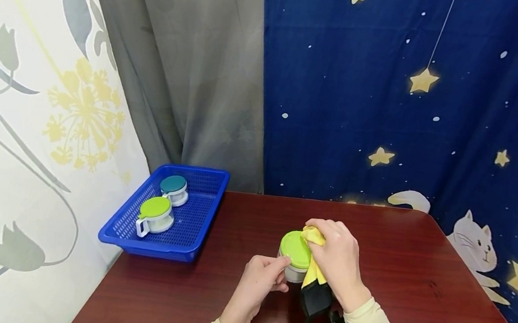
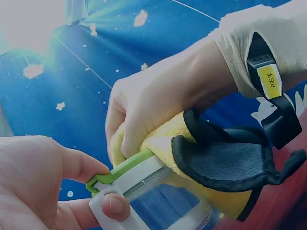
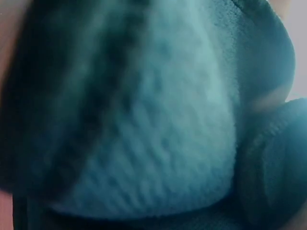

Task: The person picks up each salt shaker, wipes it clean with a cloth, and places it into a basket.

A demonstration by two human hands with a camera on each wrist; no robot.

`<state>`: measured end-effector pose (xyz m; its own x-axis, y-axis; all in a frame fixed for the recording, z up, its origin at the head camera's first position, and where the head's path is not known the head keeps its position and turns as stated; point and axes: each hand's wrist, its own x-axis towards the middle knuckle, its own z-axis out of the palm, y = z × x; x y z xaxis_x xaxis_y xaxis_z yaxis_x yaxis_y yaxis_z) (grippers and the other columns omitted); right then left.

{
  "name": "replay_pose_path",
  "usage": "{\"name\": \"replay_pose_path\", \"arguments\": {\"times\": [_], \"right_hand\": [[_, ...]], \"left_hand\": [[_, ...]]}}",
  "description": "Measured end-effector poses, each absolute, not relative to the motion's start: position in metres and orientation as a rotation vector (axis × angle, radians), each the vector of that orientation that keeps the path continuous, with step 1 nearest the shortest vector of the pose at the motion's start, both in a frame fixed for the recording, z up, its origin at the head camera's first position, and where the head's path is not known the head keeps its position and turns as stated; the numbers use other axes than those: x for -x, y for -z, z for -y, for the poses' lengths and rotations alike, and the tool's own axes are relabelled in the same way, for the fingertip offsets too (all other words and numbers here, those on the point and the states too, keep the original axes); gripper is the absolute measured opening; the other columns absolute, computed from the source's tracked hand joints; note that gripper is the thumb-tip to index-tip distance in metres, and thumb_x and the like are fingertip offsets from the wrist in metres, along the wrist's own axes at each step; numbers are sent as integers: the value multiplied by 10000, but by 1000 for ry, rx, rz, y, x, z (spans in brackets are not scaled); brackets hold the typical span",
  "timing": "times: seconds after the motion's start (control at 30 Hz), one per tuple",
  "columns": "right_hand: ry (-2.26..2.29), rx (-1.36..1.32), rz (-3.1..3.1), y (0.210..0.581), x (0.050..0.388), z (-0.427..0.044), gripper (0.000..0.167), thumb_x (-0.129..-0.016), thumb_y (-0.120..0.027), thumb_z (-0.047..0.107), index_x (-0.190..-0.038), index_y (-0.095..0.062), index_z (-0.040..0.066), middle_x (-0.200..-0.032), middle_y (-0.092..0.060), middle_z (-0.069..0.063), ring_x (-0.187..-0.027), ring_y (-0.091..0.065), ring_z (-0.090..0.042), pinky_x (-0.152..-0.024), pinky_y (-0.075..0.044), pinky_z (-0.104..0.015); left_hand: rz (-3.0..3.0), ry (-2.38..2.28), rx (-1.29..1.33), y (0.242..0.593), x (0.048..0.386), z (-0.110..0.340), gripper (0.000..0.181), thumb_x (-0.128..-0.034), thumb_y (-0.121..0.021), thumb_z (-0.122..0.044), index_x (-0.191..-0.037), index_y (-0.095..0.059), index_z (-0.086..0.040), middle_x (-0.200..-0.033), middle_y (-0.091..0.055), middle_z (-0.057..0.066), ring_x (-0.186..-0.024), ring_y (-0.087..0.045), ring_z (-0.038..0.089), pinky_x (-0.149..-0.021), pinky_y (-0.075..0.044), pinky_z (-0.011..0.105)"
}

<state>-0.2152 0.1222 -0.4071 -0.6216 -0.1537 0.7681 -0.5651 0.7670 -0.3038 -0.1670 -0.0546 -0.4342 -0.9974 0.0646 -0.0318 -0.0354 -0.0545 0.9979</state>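
Observation:
A clear jar with a bright green lid and a white collar is held near the middle of the table. My left hand pinches it at its white handle, thumb on the lid's edge. A yellow cloth with black parts is gripped in my right hand, which presses it against the jar's right side and lid rim. Close and blurred, the cloth fills most of the right wrist view and hides the fingers there.
On the table's left stands a blue basket holding two similar jars, one with a green lid and one with a teal lid. Curtains hang behind the dark red table. A patterned white cloth borders the left.

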Motion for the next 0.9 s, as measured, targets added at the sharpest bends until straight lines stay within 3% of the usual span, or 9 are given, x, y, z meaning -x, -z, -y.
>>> {"name": "replay_pose_path", "arguments": {"times": [0.57,0.9], "right_hand": [[-737,-606,2207,411,216,-123,273,-780,-852,105,-1017,-751,196,-940,-700,63,-827,-548,-127,-681,-533,-342],[-867,-937,2265,403,209,-113,358,-728,-855,55,-1004,-764,264,-919,-692,167,-828,-577,-33,-669,-516,-266]], "left_hand": [[-2165,-2137,-12,437,169,54,464,-907,-678,-259,-546,-453,-71,-515,-408,-24,-518,-507,124,-610,-583,340],[-2118,-2136,-40,437,167,56,419,-884,-657,-197,-545,-436,-86,-518,-404,-14,-541,-498,145,-616,-587,376]]}}
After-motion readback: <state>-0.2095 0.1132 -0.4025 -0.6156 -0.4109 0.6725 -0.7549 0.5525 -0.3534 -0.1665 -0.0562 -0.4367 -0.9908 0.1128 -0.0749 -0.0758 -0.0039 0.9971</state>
